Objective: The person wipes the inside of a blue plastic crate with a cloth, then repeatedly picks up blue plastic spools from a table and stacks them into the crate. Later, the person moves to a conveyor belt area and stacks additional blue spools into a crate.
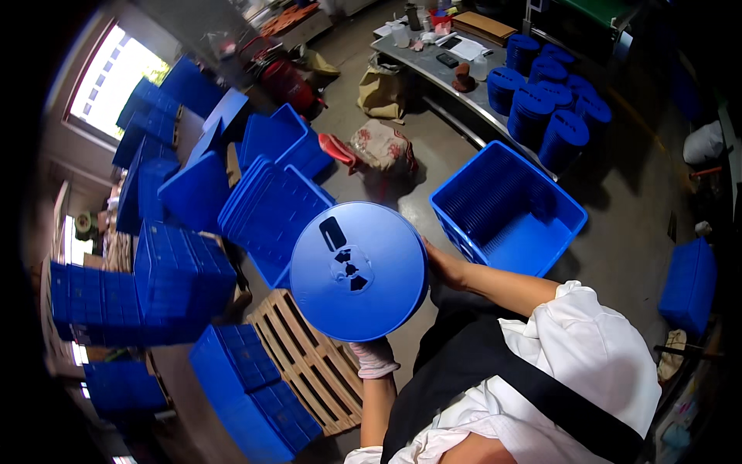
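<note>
A round blue plastic reel (359,309) is held in front of me, its flat face turned up, with a dark slot and several small cut-outs around its middle. More reels may lie beneath it; I cannot tell. My left hand (375,359), in a pale glove, grips it from below at the near edge, the fingers hidden under it. On the right rim my bare right hand (443,264) closes around the side, fingertips out of sight. Just beyond, to the right, an open blue crate (508,259) stands on the floor, with closely ridged rows along its inside.
Stacks of blue reels (533,104) stand on a grey table (433,73) at the far right. To the left are a wooden pallet (309,359), several stacked blue crates (182,271) and leaning crates (270,205). A cloth-covered seat (382,145) stands ahead.
</note>
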Action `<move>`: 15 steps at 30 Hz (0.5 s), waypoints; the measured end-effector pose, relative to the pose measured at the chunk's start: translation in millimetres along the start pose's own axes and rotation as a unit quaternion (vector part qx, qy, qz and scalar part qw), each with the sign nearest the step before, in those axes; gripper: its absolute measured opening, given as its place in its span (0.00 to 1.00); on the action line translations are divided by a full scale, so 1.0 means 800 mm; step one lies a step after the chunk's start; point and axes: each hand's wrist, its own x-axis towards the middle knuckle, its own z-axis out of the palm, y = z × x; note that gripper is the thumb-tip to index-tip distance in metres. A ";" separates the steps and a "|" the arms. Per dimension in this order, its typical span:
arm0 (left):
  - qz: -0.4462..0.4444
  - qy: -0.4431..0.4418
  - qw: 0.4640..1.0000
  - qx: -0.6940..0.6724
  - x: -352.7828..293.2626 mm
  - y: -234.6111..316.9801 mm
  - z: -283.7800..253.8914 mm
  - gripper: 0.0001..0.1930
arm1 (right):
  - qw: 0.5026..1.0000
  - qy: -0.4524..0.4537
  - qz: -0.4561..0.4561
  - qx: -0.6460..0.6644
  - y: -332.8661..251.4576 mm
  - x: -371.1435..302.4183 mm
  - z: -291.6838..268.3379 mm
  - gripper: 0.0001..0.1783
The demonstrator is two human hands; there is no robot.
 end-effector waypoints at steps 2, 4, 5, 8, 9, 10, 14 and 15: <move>-0.006 -0.038 0.999 -0.004 0.076 0.008 0.024 0.33 | 0.999 0.040 -0.026 0.011 -0.023 0.050 -0.029 0.46; 0.002 -0.101 0.995 0.003 0.172 -0.007 0.016 0.28 | 0.997 0.069 -0.016 0.021 -0.046 0.095 -0.059 0.47; -0.004 -0.134 0.991 -0.005 0.226 -0.015 0.004 0.29 | 0.996 0.084 -0.034 0.002 -0.054 0.122 -0.078 0.47; 0.047 -0.150 0.981 0.111 0.328 -0.012 0.056 0.18 | 0.991 0.111 -0.061 -0.037 -0.104 0.187 -0.125 0.50; 0.049 -0.192 0.972 0.124 0.379 -0.011 0.054 0.17 | 0.990 0.116 -0.078 -0.031 -0.121 0.216 -0.137 0.49; -0.015 -0.195 0.979 0.059 0.409 -0.006 0.083 0.17 | 0.987 0.125 -0.092 -0.029 -0.131 0.241 -0.160 0.49; -0.048 -0.257 0.962 0.083 0.541 -0.008 0.159 0.20 | 0.985 0.139 -0.104 0.006 -0.141 0.348 -0.262 0.46; -0.129 -0.240 0.961 -0.047 0.565 -0.006 0.198 0.20 | 0.983 0.149 -0.104 0.016 -0.136 0.367 -0.295 0.45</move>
